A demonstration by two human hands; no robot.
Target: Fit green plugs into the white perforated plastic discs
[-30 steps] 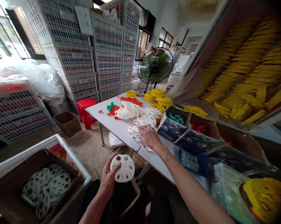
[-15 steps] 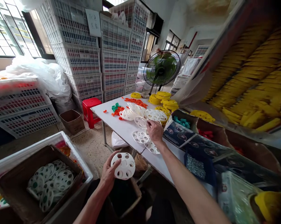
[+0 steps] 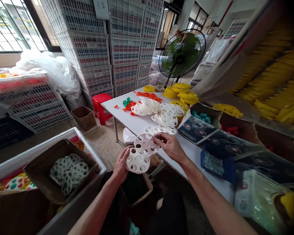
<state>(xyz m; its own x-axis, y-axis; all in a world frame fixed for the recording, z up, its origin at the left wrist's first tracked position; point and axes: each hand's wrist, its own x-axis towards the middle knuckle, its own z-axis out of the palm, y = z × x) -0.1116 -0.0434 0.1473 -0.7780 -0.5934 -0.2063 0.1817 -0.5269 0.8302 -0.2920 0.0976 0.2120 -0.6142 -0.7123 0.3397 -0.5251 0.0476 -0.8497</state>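
Note:
My left hand (image 3: 122, 162) grips a white round plastic disc with holes (image 3: 138, 163) by its left rim, below the table's edge. My right hand (image 3: 169, 146) pinches a second white holed disc (image 3: 146, 144) by its right rim and holds it just above the first, the two overlapping. More white discs (image 3: 167, 119) lie spread on the white table (image 3: 138, 125) just beyond my hands.
Orange and green small parts (image 3: 129, 104) and yellow discs (image 3: 182, 91) lie farther back on the table. Open cartons with blue and red parts (image 3: 201, 117) stand at right. A cardboard box of finished discs (image 3: 68, 168) sits at lower left. A fan (image 3: 182, 54), a red stool (image 3: 102, 106) and stacked crates (image 3: 108, 49) stand behind.
My right hand has lifted one white disc off the table pile and brought it back over the disc in my left hand. The view has swung a little to the left.

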